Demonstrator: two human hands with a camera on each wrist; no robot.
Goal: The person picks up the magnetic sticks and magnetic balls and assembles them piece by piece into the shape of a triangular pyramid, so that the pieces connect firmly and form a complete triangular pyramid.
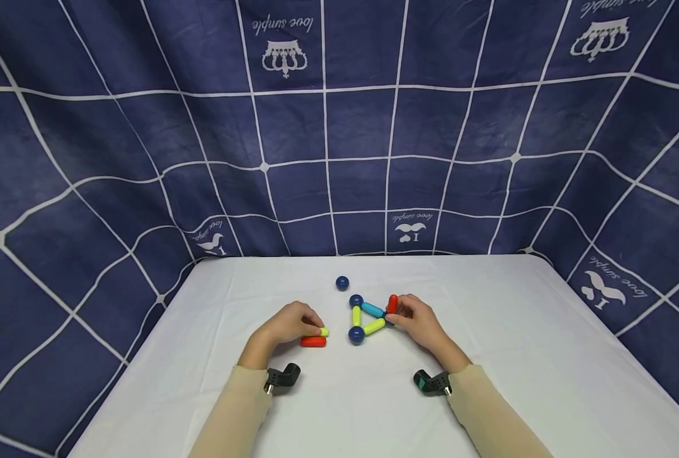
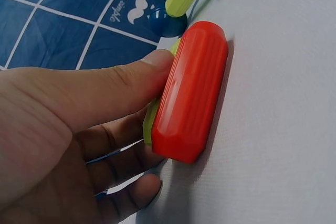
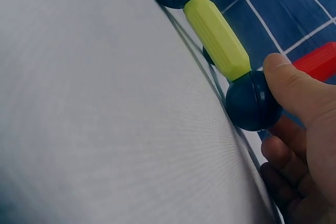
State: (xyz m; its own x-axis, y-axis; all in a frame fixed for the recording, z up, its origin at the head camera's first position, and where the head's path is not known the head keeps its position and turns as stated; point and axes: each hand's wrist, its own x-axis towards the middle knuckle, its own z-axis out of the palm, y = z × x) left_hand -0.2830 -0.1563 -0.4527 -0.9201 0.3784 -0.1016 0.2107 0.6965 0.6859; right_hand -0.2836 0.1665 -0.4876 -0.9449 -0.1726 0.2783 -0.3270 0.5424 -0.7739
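On the white table lies a triangle of dark blue balls [image 1: 356,334] joined by two yellow-green rods [image 1: 375,326] and a light blue rod [image 1: 372,310]. At its right corner my right hand [image 1: 422,324] pinches a red rod [image 1: 392,304] that stands upright on the corner ball [image 3: 254,101]; the thumb covers the rod's lower end. Left of the triangle, my left hand [image 1: 290,322] holds a loose yellow-green rod [image 1: 324,332] between thumb and fingers. A second red rod [image 2: 191,93] lies right beside it, partly hiding it in the left wrist view.
A single blue ball [image 1: 342,283] sits behind the triangle. Dark blue checked curtains [image 1: 362,127] surround the back and sides of the white-covered table [image 1: 373,407]. Each wrist wears a black camera band [image 1: 282,376].
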